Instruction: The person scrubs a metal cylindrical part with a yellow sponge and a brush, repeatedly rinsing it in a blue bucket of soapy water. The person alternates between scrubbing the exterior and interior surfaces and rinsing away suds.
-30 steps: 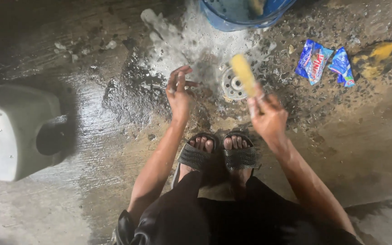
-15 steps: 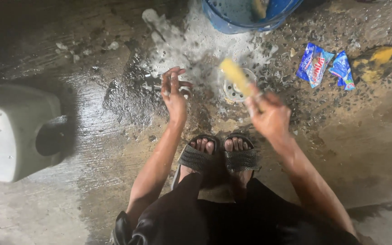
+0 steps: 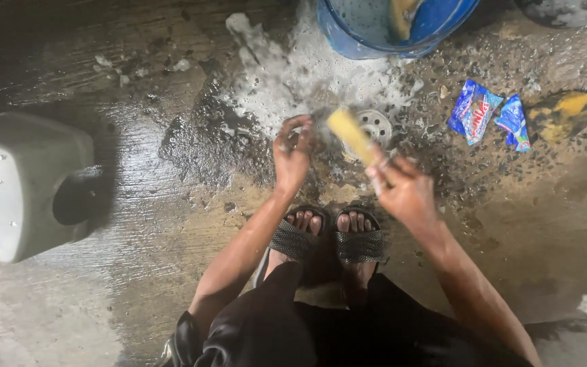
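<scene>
right hand (image 3: 402, 190): clenched around yellow brush (image 3: 352, 134), raised over floor drain (image 3: 374, 126) | left hand (image 3: 292, 155): fingers curled, grasping nothing visible, just beside brush | blue bucket (image 3: 348, 34) beyond suds | wet floor (image 3: 171, 204)

The person wears a black garment (image 3: 321, 326) with a slight sheen, gathered in folds over the knees at the near edge of the scene. Both forearms are bare, with no sleeves, and no watch or bracelet shows on either wrist. The feet are in open-toe slide sandals (image 3: 327, 241), each with a broad, dark, mesh-textured strap across the instep and toes exposed.
</scene>
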